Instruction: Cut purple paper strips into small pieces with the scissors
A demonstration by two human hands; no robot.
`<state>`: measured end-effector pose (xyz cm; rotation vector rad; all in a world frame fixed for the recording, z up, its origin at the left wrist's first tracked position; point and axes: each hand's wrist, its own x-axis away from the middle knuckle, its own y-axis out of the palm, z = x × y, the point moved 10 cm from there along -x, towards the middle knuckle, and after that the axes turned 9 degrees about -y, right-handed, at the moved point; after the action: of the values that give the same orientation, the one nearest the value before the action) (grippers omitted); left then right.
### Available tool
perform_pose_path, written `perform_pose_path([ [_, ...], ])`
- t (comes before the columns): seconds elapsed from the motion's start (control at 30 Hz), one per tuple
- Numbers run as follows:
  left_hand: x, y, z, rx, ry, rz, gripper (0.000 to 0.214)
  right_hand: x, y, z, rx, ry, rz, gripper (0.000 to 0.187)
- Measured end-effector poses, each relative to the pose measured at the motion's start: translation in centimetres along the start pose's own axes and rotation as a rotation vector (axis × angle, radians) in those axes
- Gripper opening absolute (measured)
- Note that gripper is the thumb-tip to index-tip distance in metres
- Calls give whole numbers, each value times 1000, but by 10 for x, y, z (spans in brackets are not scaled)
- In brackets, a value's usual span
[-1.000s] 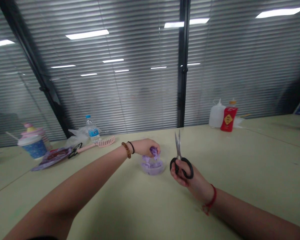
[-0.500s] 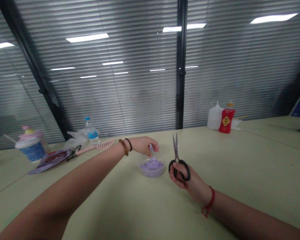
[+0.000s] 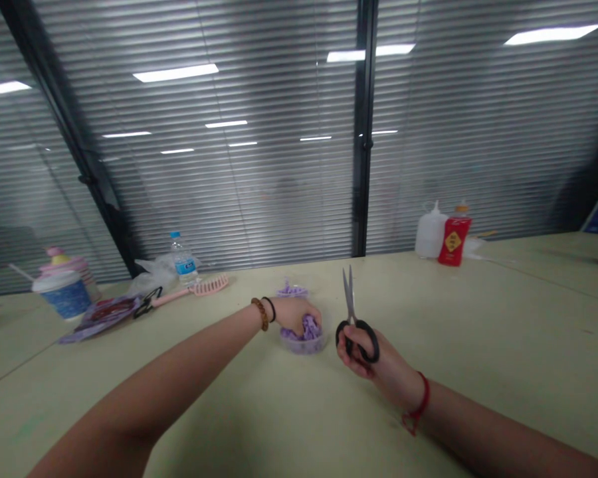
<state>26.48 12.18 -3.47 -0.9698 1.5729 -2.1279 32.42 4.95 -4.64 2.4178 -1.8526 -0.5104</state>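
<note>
Head view: the left hand [image 3: 296, 315] is curled down into a soft purple mass [image 3: 309, 330] that fills a clear plastic tub [image 3: 303, 349], gripping a clump, though how tightly cannot be told. The mass looks light, squashy and perhaps sticky, so it would likely pull away best when pinched from the top, while the thin tub may need steadying by its rim. The right hand [image 3: 373, 367] is closed through the loops of black-handled scissors [image 3: 349, 307], blades together and pointing up, just beside the tub. A small clear cup [image 3: 292, 290] of more purple material stands behind it on the cream table [image 3: 428, 312].
</note>
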Motion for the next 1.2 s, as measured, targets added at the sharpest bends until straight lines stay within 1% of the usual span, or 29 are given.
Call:
perform_pose_path([
  [0.1, 7, -18, -8, 69, 1, 4, 38, 0, 1, -1, 9, 0, 1, 38],
  [0.17, 10, -25, -12, 153, -3, -13, 33, 0, 1, -1, 7, 0, 4, 37],
  [0.23, 13, -27, -18, 310, -28, -63, 31, 1, 1, -2, 9, -1, 10, 37],
  [0.3, 15, -24, -22, 504, -59, -122, 32, 1, 2, -2, 13, -4, 10, 37],
  [0.4, 17, -22, -24, 664, -82, -153, 32, 0, 1, -1, 15, -10, 7, 37],
  [0.57, 23, -24, -19, 687, -103, -167, 27, 0, 0, 0, 22, -5, 10, 37],
  [0.7, 27, -33, -13, 671, -92, -153, 27, 1, -2, 2, 11, 12, 31, 36],
  [0.83, 31, -41, -8, 672, -63, -151, 29, -1, -1, 2, 1, -2, 12, 38],
  [0.97, 34, -47, -5, 676, -70, -150, 25, -2, -3, 3, 4, -5, 23, 38],
  [1.03, 34, -55, -5, 662, -57, -104, 24, -2, -4, 3, 8, 10, 40, 38],
  [1.07, 33, -62, -7, 643, -51, -56, 23, -1, -4, 3, 11, 15, 46, 38],
  [1.13, 29, -81, -23, 555, -94, 122, 23, 0, -3, 2, 17, 18, 48, 38],
  [1.2, 23, -101, -48, 427, -209, 326, 25, 0, -2, 1, 19, 12, 39, 37],
])
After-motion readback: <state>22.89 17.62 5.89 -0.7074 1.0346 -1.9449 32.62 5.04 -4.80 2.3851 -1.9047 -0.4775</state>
